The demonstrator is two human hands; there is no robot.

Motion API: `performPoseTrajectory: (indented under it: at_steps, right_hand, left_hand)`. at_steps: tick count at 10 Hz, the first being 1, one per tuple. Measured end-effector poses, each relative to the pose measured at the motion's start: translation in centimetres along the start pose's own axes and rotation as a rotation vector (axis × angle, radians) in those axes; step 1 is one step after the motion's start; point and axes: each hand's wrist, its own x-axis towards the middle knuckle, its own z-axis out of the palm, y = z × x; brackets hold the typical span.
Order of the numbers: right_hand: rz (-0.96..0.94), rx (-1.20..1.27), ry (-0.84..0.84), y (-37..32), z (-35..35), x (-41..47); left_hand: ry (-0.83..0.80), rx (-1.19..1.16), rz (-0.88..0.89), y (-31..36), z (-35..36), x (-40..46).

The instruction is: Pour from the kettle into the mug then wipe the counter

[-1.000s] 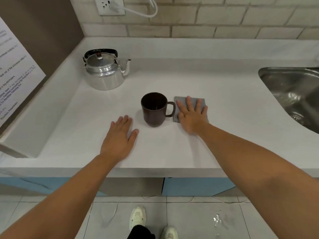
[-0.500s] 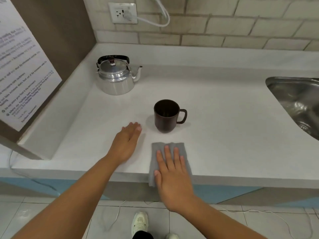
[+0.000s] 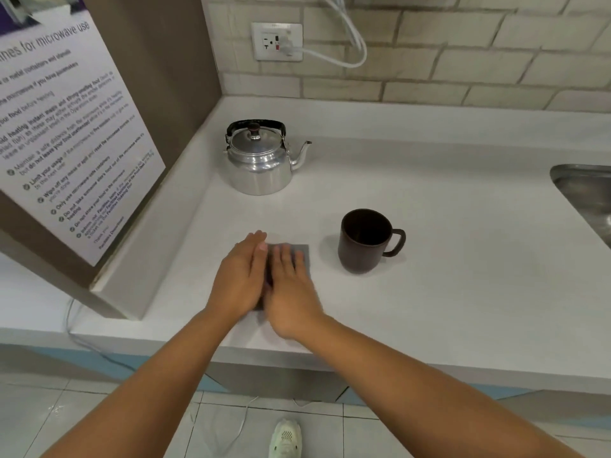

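The cloth (image 3: 299,256), left of the mug (image 3: 363,241), is pressed by flat, spread fingers (image 3: 286,259) for wiping.

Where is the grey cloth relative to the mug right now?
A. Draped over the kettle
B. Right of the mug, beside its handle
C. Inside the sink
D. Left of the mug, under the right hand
D: the grey cloth lies flat on the counter left of the mug, with the right hand pressing on it.
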Motion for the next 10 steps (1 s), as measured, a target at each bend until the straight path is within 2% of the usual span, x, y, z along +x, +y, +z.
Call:
performPoseTrajectory:
  at_steps: [1,2,3,4,8,10]
  right_hand:
    - [-0.13,0.04,0.083,3.7,-1.2,-4.4]
    - [-0.042,-0.071,0.146,8.6,-1.8,-9.3]
    - [0.131,-0.125,0.2,12.4,-3.0,-12.0]
    - [0.235,-0.129,0.195,14.6,-4.1,-12.5]
    - [0.227,-0.189,0.147,15.7,-4.9,-12.2]
    - [0.23,-0.169,0.124,15.5,-6.0,-12.1]
  left_hand:
    - [-0.172,0.158,0.1,-0.3,1.6,-0.6]
    - [-0.337,0.537,0.181,-1.3,3.1,-0.9]
    - [-0.358,0.66,0.218,-2.1,2.7,-0.5]
    - [-0.399,0.691,0.236,-3.1,1.4,0.0]
    - [-0.397,0.658,0.188,-4.7,-0.8,-1.0]
    - [-0.465,0.674,0.153,-3.8,-2.0,-0.6]
